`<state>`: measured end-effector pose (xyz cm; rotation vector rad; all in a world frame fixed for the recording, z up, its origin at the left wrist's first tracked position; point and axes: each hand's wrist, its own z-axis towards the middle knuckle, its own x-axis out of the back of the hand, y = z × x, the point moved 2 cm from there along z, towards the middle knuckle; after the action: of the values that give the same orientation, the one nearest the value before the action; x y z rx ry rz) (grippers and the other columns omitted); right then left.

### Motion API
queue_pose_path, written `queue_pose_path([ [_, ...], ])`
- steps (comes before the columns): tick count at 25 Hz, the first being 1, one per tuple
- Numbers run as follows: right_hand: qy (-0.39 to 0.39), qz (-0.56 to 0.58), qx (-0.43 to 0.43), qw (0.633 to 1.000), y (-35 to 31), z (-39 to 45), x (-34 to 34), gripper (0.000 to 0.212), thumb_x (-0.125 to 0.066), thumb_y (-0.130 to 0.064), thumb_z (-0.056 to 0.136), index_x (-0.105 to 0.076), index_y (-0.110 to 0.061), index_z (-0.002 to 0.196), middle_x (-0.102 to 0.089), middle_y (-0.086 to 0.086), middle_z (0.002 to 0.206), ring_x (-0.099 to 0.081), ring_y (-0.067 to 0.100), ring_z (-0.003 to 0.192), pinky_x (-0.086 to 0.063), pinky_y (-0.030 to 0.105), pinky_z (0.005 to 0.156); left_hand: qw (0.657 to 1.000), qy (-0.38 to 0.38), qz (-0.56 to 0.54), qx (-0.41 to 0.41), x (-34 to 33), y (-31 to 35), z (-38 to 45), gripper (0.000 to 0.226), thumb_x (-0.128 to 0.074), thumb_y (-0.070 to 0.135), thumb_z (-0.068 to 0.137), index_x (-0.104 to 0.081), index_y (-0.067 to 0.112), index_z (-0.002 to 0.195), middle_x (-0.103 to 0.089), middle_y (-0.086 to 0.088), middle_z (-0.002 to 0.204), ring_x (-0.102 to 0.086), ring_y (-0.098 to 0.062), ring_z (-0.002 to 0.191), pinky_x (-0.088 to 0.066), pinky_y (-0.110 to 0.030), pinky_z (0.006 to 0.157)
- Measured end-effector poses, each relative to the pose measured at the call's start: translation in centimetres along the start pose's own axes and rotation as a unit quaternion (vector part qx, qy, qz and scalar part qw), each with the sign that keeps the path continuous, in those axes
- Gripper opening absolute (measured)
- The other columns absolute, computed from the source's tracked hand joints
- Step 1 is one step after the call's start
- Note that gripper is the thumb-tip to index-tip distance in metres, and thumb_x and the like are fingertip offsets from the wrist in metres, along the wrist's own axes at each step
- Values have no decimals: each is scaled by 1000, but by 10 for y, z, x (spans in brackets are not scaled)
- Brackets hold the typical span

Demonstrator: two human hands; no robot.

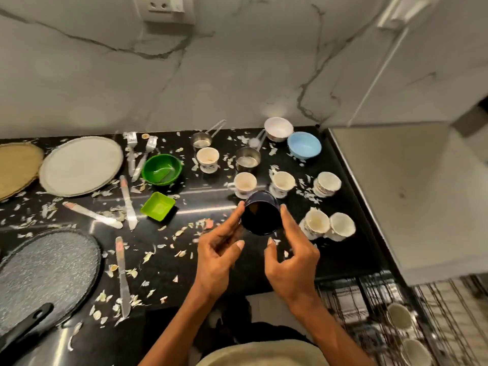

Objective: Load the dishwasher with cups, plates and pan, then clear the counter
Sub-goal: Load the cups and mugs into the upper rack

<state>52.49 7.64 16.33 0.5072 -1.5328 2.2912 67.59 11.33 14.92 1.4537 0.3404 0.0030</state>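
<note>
A dark blue cup point(260, 219) is tilted just above the black counter point(184, 260), mouth facing me. My left hand point(220, 249) and right hand point(290, 256) hold it between them, index fingers along its sides and thumbs just under it. Several white teacups stand around it: one point(245, 183) and another point(282, 183) just behind, one further back point(208, 158), one at the right point(327, 184), and a pair point(315, 224) point(342, 225) beside my right hand. A pale round plate point(81, 165) lies at the far left. The grey speckled pan point(47, 270) sits at the near left.
Two steel measuring cups point(247, 159), a white bowl point(278, 128), a blue bowl point(304, 145), a green bowl point(161, 169), a green square dish point(158, 206), knives point(128, 199), forks point(131, 149) and peel scraps litter the counter. The dishwasher rack point(375, 299) at lower right holds two cups point(400, 317).
</note>
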Motion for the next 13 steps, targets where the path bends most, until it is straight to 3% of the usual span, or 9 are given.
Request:
queue_pose_path([
  [3,52,-2,-33,998,9,-17,38,65,-62,-7,80,-51,0,143,-57,8,144,-53,16,135,-49,40,107,998,-61,-8,8,-34,-4,-3,63,-59,6,85,-40,-8,144,-54,-7,145,-47,-27,138,-41,-37,112],
  [7,128,-26,-87,988,28,-37,88,63,-59,-19,82,-53,-5,143,-60,6,140,-57,13,130,-53,42,102,987,-153,-23,43,-85,-13,-7,63,-54,-7,85,-37,-5,146,-54,-5,145,-46,-25,139,-39,-38,113],
  [10,182,-40,-118,975,42,-57,131,63,-62,-12,82,-53,-5,143,-60,5,140,-57,11,130,-54,41,101,971,-230,-26,53,-131,-22,-13,64,-54,-6,86,-35,-6,147,-51,-5,148,-43,-25,141,-38,-37,114],
  [13,232,-48,-147,960,62,-83,176,64,-64,-10,82,-51,-6,144,-61,6,139,-57,11,129,-55,41,100,953,-296,-25,66,-187,-31,-26,66,-57,7,87,-33,-10,146,-53,-4,146,-45,-25,140,-38,-35,113],
])
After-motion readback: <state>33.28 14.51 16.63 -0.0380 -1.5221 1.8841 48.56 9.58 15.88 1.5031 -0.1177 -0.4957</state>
